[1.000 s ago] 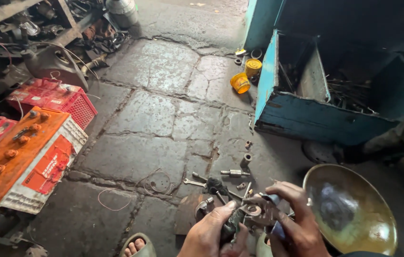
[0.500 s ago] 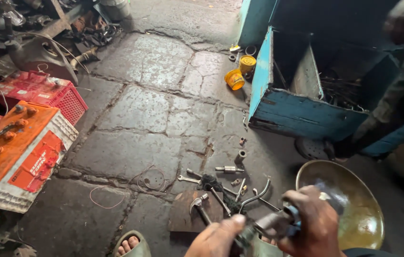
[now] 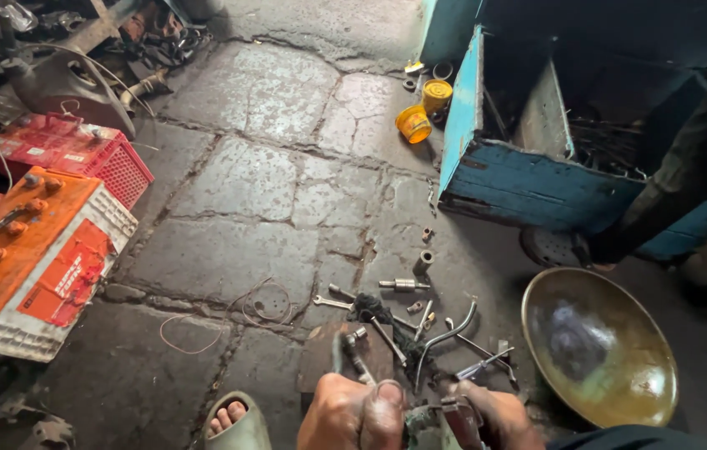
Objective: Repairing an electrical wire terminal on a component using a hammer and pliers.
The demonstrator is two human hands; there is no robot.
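A cracked grey stone floor (image 3: 237, 208) fills most of the view, and on it, from the biggest thing down, stand an open blue wooden toolbox (image 3: 528, 179) at upper right with dark metal tools inside, an orange-topped white vehicle battery (image 3: 32, 258) at the left edge with a red plastic crate (image 3: 78, 154) just behind it, and a wide, shallow brass-coloured metal bowl (image 3: 599, 346) at lower right. Two small yellow tins (image 3: 422, 112) sit near the toolbox's far corner. Between the bowl and the battery lies a loose scatter of spanners, bolts and bent steel rods (image 3: 408, 321), close ahead of the hands. At the bottom edge the left hand (image 3: 358, 412) is clenched into a fist with its thumb pressed forward on top, closed around a small, dark, greasy metal part (image 3: 437, 417) that sits between both hands, just short of the scattered tools. The right hand (image 3: 495, 412) grips the same part from the other side, fingers curled around it; what the part is cannot be made out, since the fingers cover most of it and the frame cuts off its lower end. Both wrists are cropped by the frame's bottom edge, knuckles upward. A sandalled foot (image 3: 233, 421) shows just left of the left hand, and another person's dark sleeve (image 3: 687, 167) crosses the toolbox at right.
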